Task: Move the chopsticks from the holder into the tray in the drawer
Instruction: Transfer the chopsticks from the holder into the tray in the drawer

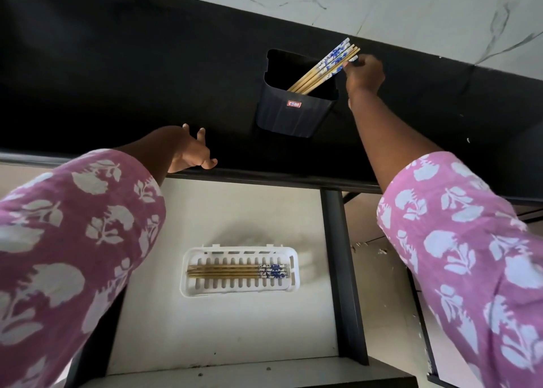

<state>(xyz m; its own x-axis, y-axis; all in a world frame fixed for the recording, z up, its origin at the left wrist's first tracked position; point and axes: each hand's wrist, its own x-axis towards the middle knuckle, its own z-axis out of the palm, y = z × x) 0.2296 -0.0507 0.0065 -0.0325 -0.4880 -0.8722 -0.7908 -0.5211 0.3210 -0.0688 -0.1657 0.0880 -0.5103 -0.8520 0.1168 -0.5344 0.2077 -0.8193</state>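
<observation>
A dark blue holder (289, 114) stands on the black counter, with several wooden chopsticks (317, 70) with blue-and-white tops leaning out of it to the right. My right hand (364, 74) pinches the top ends of those chopsticks. My left hand (192, 154) rests with fingers spread on the counter's front edge, holding nothing. Below, in the open drawer, a white slotted tray (239, 287) holds several more chopsticks (238, 271) lying flat, patterned ends to the right.
The black counter (117, 79) spans the view under a white marble wall (382, 2). The drawer has a white floor (223, 329) and a dark side rail (342, 270) on its right. Pink floral sleeves cover both my arms.
</observation>
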